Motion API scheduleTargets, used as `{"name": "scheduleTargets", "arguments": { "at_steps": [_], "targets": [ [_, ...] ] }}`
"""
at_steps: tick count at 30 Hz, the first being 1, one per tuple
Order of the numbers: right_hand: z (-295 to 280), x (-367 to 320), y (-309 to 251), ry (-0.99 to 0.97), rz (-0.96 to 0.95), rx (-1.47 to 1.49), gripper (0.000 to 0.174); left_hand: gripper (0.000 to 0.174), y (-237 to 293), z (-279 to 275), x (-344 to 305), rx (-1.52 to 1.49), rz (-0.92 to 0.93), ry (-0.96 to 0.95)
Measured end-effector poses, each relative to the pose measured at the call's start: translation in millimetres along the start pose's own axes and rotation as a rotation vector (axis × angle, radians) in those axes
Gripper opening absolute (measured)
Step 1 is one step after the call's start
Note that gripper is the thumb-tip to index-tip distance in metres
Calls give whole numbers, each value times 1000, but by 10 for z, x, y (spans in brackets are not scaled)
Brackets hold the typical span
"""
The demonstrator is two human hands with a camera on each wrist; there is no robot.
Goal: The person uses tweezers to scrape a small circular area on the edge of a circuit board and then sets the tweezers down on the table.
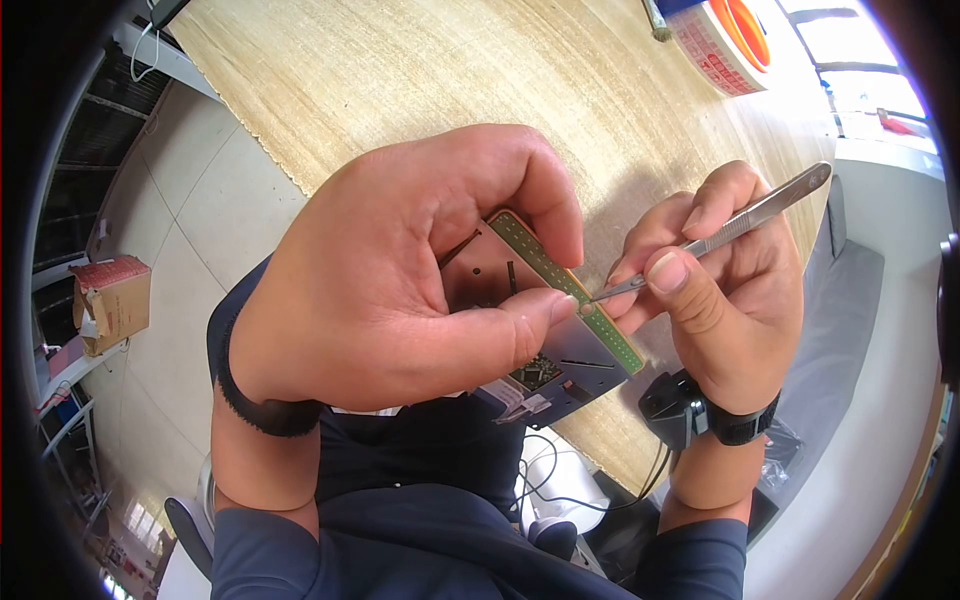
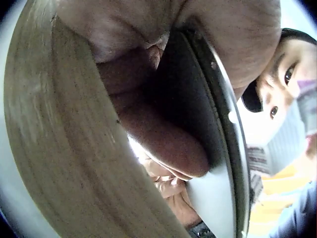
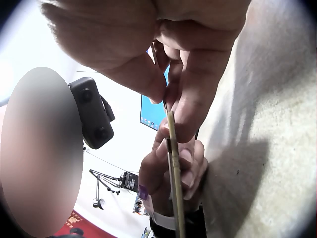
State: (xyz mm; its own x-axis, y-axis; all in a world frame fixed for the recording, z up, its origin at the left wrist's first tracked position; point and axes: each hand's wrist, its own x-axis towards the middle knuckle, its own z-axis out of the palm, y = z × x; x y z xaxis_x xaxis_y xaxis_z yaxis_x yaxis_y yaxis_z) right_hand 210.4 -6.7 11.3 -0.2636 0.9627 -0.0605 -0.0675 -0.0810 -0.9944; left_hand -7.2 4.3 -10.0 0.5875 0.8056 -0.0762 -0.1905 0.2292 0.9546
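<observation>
My left hand [image 1: 400, 270] grips a flat metal-backed circuit panel [image 1: 590, 365] with a green board strip [image 1: 545, 262] along one edge. Its thumb presses on that strip, beside a small round spot, while the other fingers curl behind the panel. Between thumb and fingers, my right hand [image 1: 740, 290] pinches slim steel tweezers [image 1: 765, 208] with a ridged grip. Their pointed end is right at the round spot, by the left thumb tip. In the right wrist view the panel [image 3: 176, 183] appears edge-on; the left wrist view shows its dark underside [image 2: 218, 208] over a fingertip.
Below the hands is a wooden table [image 1: 400, 100]. A white tub [image 1: 715, 60] with an orange ring stands at its far right. A cardboard box [image 1: 115, 310] is off to the left, a grey padded bench [image 1: 840, 330] to the right. Cables [image 1: 650, 488] hang near the lap.
</observation>
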Motion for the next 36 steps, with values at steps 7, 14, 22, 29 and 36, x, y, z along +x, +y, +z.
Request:
{"name": "scheduleTargets", "arguments": {
  "at_steps": [7,14,22,29,36],
  "targets": [
    [16,-5,-22,-1,26,9,29,26,28,6,12,-48,-29,-15],
    [8,-1,-18,-4,53,11,29,24,43,4,23,-78,-35,-23],
    [10,3,-30,-17,82,9,29,24,56,-5,31,-38,-65,-50],
    [-2,6,-21,-39,93,-1,30,24,40,-18,41,-55,-54,-82],
    [-2,1,-31,-36,123,7,32,24,27,-2,40,-18,-41,-75]
  ]
}}
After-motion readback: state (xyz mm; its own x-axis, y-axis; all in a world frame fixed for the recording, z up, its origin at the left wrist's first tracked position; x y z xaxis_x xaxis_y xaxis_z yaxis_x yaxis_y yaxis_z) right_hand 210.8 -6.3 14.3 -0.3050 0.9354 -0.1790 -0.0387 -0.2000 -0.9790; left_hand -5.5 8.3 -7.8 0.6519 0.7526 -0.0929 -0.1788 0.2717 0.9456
